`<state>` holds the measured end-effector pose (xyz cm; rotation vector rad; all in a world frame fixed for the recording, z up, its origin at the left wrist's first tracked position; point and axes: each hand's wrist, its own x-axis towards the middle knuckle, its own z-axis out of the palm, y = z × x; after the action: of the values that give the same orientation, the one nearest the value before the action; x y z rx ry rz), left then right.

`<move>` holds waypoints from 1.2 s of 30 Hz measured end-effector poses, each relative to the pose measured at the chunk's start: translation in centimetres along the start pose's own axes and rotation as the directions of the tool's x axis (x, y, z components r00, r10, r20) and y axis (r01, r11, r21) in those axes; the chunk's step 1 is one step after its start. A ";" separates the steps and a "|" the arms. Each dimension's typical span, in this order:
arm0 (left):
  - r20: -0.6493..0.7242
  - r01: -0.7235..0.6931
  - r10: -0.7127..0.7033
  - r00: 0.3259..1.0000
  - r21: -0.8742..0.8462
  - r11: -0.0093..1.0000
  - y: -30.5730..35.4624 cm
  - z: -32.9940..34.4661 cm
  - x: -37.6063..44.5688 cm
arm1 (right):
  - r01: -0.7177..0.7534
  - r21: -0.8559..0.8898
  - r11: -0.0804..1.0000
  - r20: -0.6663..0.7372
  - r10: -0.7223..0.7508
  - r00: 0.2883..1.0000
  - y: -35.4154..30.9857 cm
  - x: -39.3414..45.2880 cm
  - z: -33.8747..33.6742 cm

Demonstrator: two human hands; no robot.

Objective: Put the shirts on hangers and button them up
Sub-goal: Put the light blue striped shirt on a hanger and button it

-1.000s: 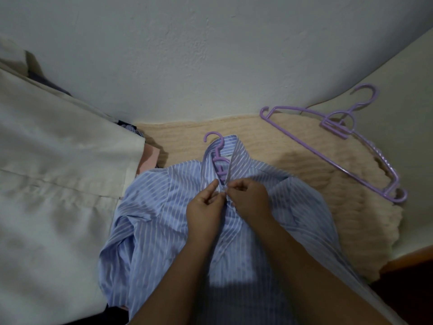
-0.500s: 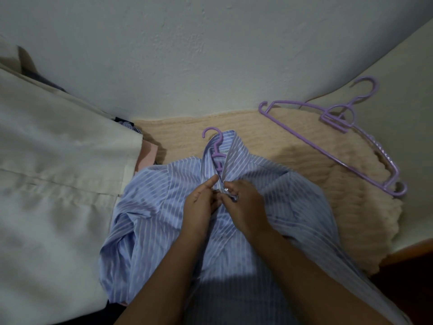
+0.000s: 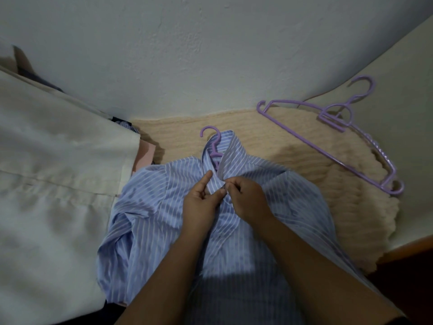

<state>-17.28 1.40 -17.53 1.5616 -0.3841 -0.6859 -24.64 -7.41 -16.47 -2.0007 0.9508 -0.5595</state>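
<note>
1. The striped shirt (image 3: 234, 231) lies front-up at the middle of the view on a cream knitted blanket (image 3: 339, 195), already on a purple hanger (image 3: 212, 143) whose hook pokes out of the collar at 12 o'clock.
2. Our left hand (image 3: 199, 205) pinches the left edge of the placket just below the collar; our right hand (image 3: 248, 200) pinches the opposite edge, seemingly at the top button. The two hands touch at the fingertips, both clamped on cloth.
3. We judge the main risk is the small button slipping from our fingertips before it clears its hole, since the dim light hides both.
4. Pulling the edges hard could shift the hanger off the shoulders inside, or skew the collar.
5. We might also mate the button to the wrong hole, leaving the front uneven.
6. A white tag inside the collar carries print too small to read; we see no other writing.
7. A spare purple hanger (image 3: 339, 137) lies at 2 o'clock; a beige garment (image 3: 58, 184) spreads at 9 o'clock.
</note>
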 end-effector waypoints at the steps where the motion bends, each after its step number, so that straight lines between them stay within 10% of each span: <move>1: -0.011 -0.006 0.006 1.000 0.012 1.000 0.0 0.1 0.0 | -0.014 -0.004 1.000 0.016 0.014 1.000 0.1 0.2 0.0; 19: -0.013 -0.106 0.113 0.993 0.254 0.961 0.5 0.4 0.6 | 0.230 -0.223 0.947 -0.152 -0.266 0.952 -0.2 -0.7 1.4; 36: 0.029 0.129 -0.126 0.992 -0.161 0.978 -0.3 0.5 1.9 | -0.320 0.341 0.884 0.236 0.249 0.939 -1.0 1.2 -0.7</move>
<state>-16.16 -0.12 -18.18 1.4339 -0.2366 -0.8114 -23.97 -8.35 -15.23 -1.5054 0.9238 -0.3499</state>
